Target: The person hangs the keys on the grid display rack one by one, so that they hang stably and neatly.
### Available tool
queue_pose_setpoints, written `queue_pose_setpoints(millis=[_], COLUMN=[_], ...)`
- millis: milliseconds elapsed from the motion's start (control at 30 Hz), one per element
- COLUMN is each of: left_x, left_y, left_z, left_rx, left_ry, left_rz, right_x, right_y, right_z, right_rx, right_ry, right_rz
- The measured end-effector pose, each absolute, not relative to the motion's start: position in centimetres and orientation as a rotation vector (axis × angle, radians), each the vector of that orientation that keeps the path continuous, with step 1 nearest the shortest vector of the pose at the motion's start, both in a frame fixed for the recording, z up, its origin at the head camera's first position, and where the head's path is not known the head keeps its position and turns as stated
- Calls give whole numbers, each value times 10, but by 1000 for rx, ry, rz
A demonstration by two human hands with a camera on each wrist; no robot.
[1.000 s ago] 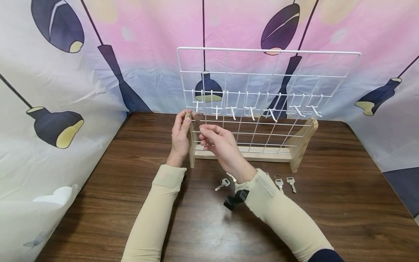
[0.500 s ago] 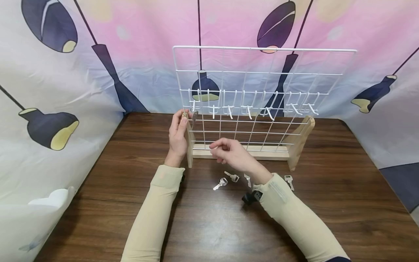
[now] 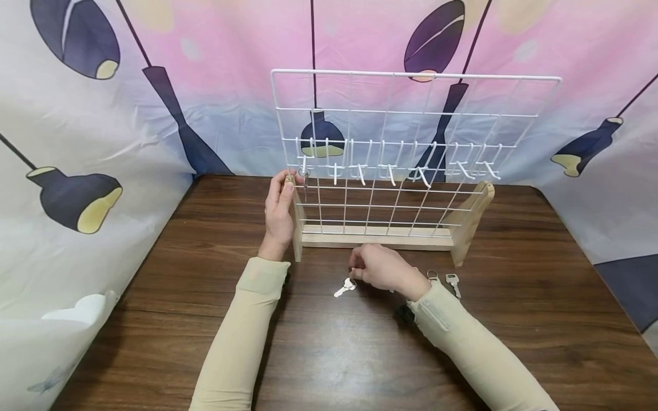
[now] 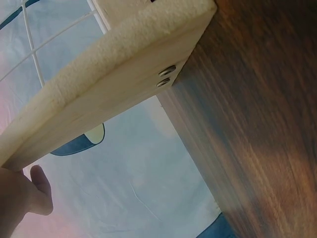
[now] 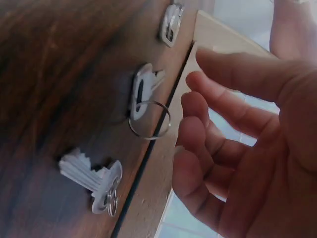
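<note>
Our left grip point(image 3: 279, 214) is clasped on the wooden upright point(image 3: 298, 231) of our white wire rack point(image 3: 402, 142), while our right grip point(image 3: 381, 267), fingers bent and thumb apart, holds nothing we can see, low above the worktop point(image 3: 329, 359). Clockwise from our right grip, we find a second key point(image 3: 433, 276) and third key point(image 3: 453, 280) toward three o'clock, a near key point(image 3: 345, 286) just beside it at eight, and a hanging key point(image 3: 305, 179) on the leftmost hook point(image 3: 305, 162) between ten and eleven.
</note>
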State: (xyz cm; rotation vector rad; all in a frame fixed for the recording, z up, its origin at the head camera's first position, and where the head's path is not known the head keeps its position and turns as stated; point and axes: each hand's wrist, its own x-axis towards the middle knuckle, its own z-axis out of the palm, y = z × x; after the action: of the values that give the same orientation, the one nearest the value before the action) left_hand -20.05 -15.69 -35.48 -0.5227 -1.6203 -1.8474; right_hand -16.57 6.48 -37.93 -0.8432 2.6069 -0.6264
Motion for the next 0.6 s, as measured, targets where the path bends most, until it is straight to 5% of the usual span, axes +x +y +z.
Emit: queue_pose_setpoints(millis=[600], left_x=[-200], left_y=[-156], left_z=[-354], left_rx=[-571], left_ry=[-1597], left_rz=[-1858], right_x=[-158], right_y=[60], right_z=[-386], right_rx=[-1014], right_ry=[2607], right_rz=[-528])
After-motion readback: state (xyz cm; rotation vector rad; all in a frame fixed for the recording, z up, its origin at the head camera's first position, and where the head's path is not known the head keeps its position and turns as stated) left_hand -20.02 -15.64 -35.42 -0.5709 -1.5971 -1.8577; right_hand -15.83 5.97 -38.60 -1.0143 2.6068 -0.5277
